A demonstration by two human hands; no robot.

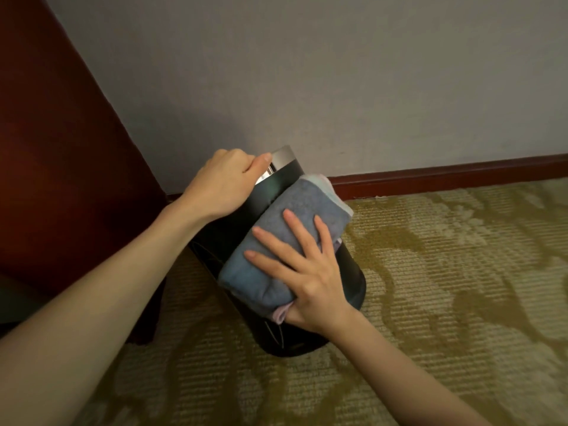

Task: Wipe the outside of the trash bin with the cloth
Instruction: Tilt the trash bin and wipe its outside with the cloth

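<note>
Bin [350, 281]: black, round, with a metal band at the rim; it stands on patterned carpet [445, 287] near the wall [307, 72] and baseboard [445, 172], just beside a dark red wooden panel [46, 164]. It appears tilted toward the wall.

Cloth [276, 241]: blue-grey, folded, with a pale pink layer showing at its edges; it lies flat against the bin's side.

Left hand [221, 186]: closed over the rim band, thumb along the metal, steadying the bin.

Right hand [304, 272]: fingers spread wide on top of the cloth, pressing it to the bin; the thumb tucks under the cloth's lower edge.

Step in hand: wiping the side wall, judged mid-stroke. How much of the outside is already done cannot be told.

Next move calls for: sliding the cloth along the wall under even pressure, then turning the bin with the rim grip to reach the sides now hidden.

Writing: no brand, label or text can be read on any item.
</note>
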